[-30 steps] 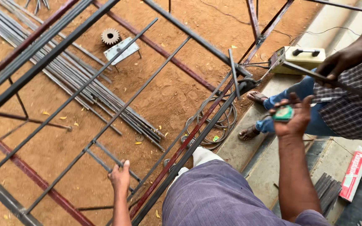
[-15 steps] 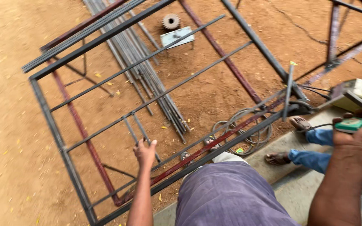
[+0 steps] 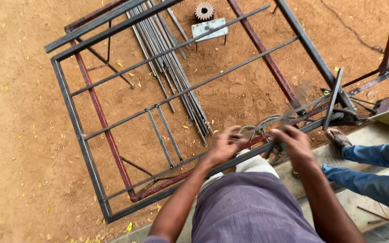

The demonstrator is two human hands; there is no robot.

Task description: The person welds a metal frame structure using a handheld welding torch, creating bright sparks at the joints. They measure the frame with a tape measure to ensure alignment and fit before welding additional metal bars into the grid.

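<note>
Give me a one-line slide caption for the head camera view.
Both hands, left hand and right hand, meet over a steel frame on sandy ground.

Open bays of the metal frame (image 3: 75, 121) let a hand drop to bare dirt; 2 short uprights (image 3: 164, 135) split the middle bay. Rod bundle (image 3: 176, 76) blocks the upper bay; coiled cable (image 3: 260, 128) and a co-worker's legs (image 3: 374, 166) crowd the right

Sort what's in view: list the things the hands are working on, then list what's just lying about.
In hand:
left hand and right hand, meeting over the thin rod
metal frame below them

Lying about:
bundle of rods on the dirt
gear wheel
small metal plate
coiled cable
another person's sandalled foot
</note>
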